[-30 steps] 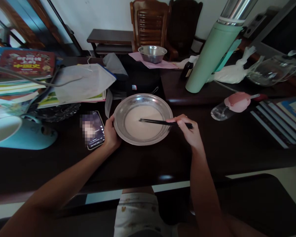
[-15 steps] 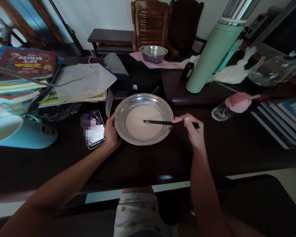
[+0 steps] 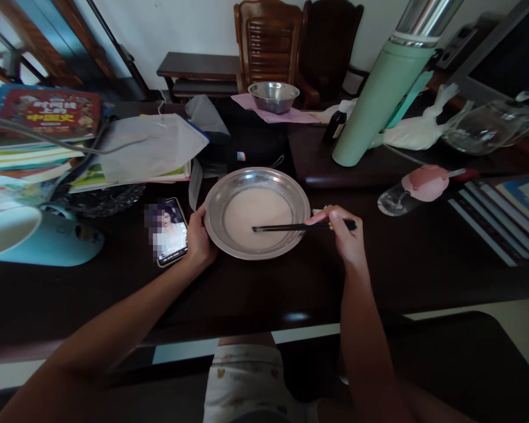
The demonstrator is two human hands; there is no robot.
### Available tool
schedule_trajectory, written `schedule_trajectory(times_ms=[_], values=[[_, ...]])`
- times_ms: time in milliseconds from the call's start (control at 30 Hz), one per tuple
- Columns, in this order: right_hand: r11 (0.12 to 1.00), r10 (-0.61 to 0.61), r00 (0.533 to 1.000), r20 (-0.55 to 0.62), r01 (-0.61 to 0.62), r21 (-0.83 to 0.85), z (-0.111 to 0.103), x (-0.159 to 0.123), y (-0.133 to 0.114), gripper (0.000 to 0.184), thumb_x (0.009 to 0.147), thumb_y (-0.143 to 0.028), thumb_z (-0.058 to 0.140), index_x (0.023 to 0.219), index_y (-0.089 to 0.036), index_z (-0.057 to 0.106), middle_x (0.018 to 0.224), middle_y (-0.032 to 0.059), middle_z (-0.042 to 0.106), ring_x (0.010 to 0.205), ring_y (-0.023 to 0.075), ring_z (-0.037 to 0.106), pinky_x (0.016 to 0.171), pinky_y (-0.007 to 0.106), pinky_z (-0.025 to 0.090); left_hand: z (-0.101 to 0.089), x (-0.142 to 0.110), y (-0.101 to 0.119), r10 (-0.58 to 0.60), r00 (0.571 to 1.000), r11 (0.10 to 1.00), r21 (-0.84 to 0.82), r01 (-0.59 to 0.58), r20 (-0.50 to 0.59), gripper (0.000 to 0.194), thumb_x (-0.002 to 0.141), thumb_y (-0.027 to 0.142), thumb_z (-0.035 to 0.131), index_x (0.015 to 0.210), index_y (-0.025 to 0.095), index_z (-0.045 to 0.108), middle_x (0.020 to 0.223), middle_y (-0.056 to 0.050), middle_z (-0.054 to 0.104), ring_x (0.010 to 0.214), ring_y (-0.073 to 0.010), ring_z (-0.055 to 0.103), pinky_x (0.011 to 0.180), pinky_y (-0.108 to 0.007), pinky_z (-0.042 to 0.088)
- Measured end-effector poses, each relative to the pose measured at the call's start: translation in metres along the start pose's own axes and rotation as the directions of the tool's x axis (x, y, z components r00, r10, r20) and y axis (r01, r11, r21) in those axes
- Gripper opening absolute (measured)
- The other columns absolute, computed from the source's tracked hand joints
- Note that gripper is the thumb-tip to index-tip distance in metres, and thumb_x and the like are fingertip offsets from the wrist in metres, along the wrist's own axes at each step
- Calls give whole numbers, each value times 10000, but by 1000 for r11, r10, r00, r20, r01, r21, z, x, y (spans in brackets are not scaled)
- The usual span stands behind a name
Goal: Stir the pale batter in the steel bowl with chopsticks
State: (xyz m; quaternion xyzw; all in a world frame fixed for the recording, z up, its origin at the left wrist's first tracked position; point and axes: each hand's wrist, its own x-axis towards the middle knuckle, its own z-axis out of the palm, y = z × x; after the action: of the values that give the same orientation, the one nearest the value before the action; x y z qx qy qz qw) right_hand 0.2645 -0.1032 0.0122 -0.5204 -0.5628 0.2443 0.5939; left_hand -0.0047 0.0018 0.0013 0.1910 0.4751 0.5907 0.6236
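Note:
A wide metal basin [image 3: 257,254] stands on the dark table, with a pale, milky batter-like liquid [image 3: 251,211] in it. My left hand [image 3: 200,239] grips the basin's left rim, its thumb at the edge and the other fingers partly hidden beneath. In my right hand [image 3: 344,232] is a pair of black chopsticks [image 3: 291,227], held closed around their thick ends. They reach leftward over the basin's right rim, and their tips are in the liquid. A lit phone [image 3: 171,232] lies just left of my left hand.
On the left are a light blue mug [image 3: 48,235] and stacked books [image 3: 44,114]. Behind the basin sits a smaller metal bowl [image 3: 273,97] on pink paper. A tall green flask [image 3: 379,100], a pink-lidded cup [image 3: 417,188] and more books [image 3: 502,220] occupy the right.
The chopstick tips have shifted slightly toward me and left within the liquid, with my right hand moving a little. My left hand and the basin have stayed put.

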Motion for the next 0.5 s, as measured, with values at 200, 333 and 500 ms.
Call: schedule_trajectory(times_ms=[200,333,500], values=[[999,1,996,87,2,-36,1,2,2,458,1044,-719,671,939,-342,909,959,28,893,982,271,813,952,475,620,1,-1,1,-20,1000,1000,3,20,-4,131,866,288,651,791,232,743,835,-53,823,1073,-297,830,916,-361,711],[1000,0,998,-66,0,-8,0,0,3,492,1079,-687,635,883,-320,899,872,32,874,884,254,805,907,459,624,1,0,0,-1,1000,1000,2,1,-8,124,864,275,642,794,231,736,768,-30,800,1046,-280,828,896,-348,709],[1000,-27,997,79,28,-4,3,1,1,515,1078,-704,622,881,-319,900,859,41,870,855,252,795,859,446,635,-2,4,-2,11,1000,1000,-19,-11,-9,80,821,292,719,807,217,744,743,-15,785,1019,-279,829,913,-335,700]])
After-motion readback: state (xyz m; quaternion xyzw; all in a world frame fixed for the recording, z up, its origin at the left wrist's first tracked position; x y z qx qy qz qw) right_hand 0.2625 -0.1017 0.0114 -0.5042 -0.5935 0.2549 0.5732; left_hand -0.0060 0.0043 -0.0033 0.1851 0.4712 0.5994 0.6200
